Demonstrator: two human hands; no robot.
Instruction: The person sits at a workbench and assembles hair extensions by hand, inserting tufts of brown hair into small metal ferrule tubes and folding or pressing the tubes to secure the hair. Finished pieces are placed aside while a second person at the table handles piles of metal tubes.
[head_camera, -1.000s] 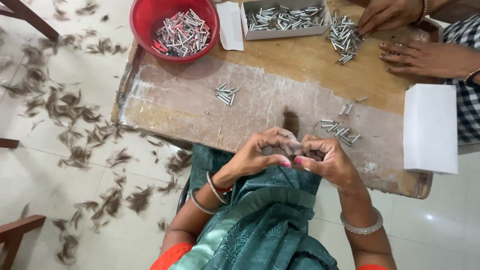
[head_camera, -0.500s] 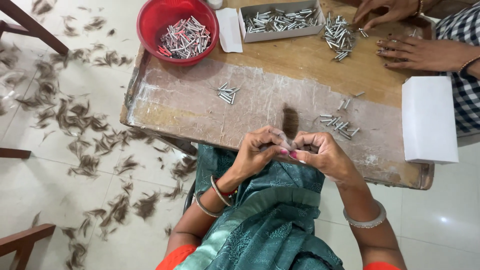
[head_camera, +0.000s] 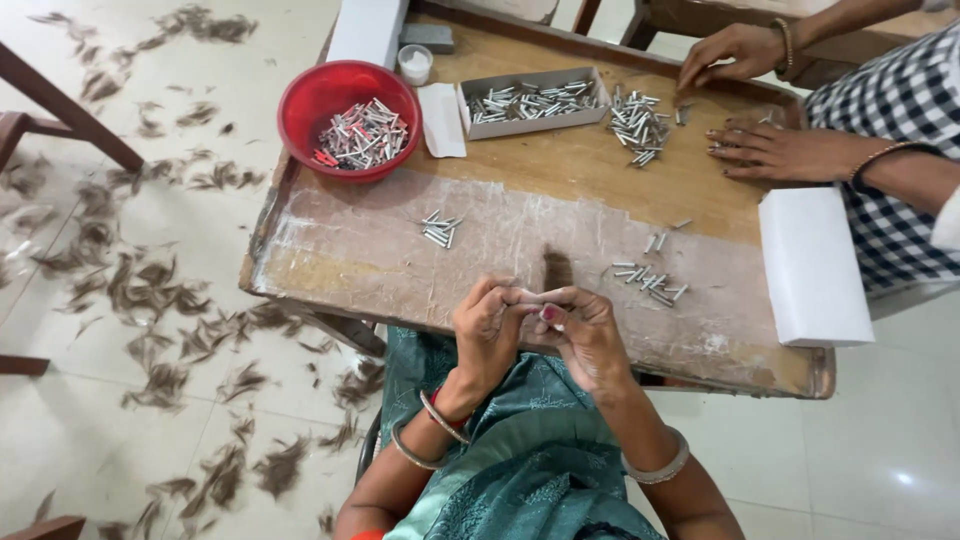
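Note:
My left hand (head_camera: 487, 332) and my right hand (head_camera: 583, 335) meet fingertip to fingertip over the near edge of the worn wooden table (head_camera: 330, 255). Together they pinch a small thin piece (head_camera: 528, 296) that is mostly hidden by the fingers. A small pile of short silver pins (head_camera: 441, 229) lies on the table ahead of my left hand. More loose silver pins (head_camera: 651, 279) lie ahead of my right hand.
A red bowl (head_camera: 308, 97) of silver pins stands at the far left, beside a shallow cardboard box (head_camera: 532, 101) of pins. A white box (head_camera: 812, 265) sits at the right. Another person's hands (head_camera: 775, 150) sort pins at the far right. Dark scraps litter the floor (head_camera: 150, 290).
The view has shifted, so the table sits lower and further right in the frame. My hands stay together at the table's near edge, fingers working the small piece.

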